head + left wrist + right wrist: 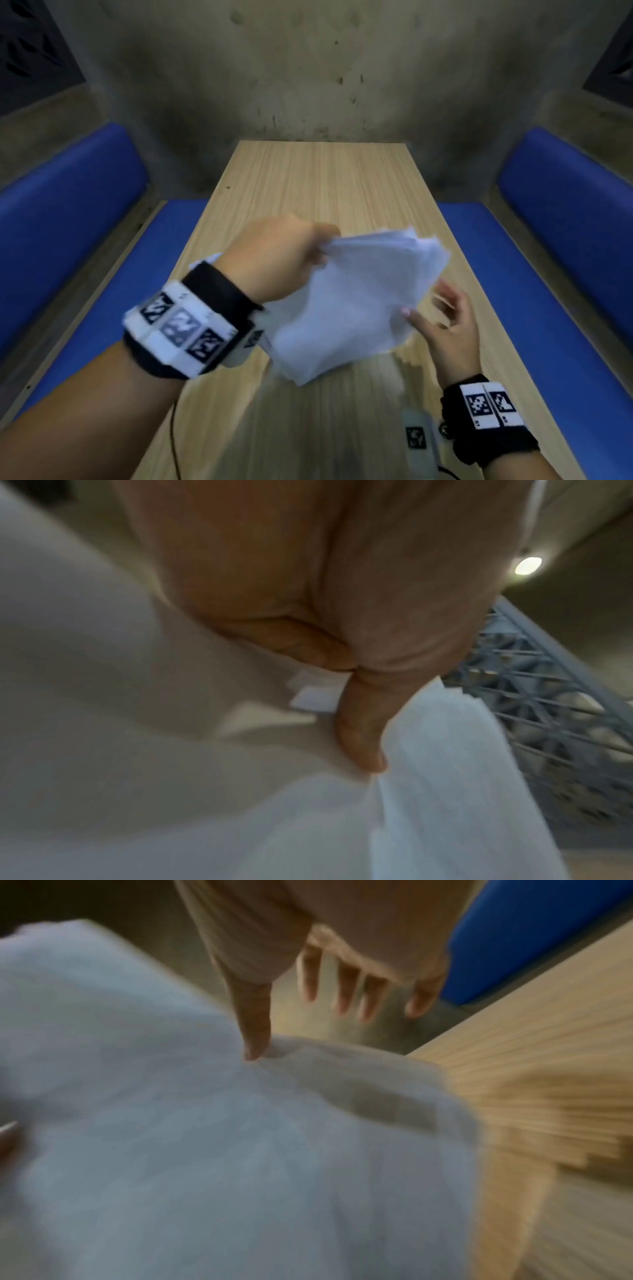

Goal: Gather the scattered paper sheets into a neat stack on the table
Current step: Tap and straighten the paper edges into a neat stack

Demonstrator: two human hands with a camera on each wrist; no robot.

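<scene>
One bundle of paper sheets [356,301] lifted off worktop [318,178] | left hand [274,253] fingers pinch top corner | right hand [448,325] fingers spread, thumb touching edge | advice: tap edges square, then lay flat.

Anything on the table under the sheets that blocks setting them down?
Nothing visible. The left hand grips the paper sheets by one corner above the table; the right hand, fingers spread, touches their edge. The wood showing around them is bare; directly beneath is hidden.

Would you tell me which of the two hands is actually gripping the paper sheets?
The left hand: it pinches the sheets at their top corner, while the right hand is spread open beside their edge.
</scene>
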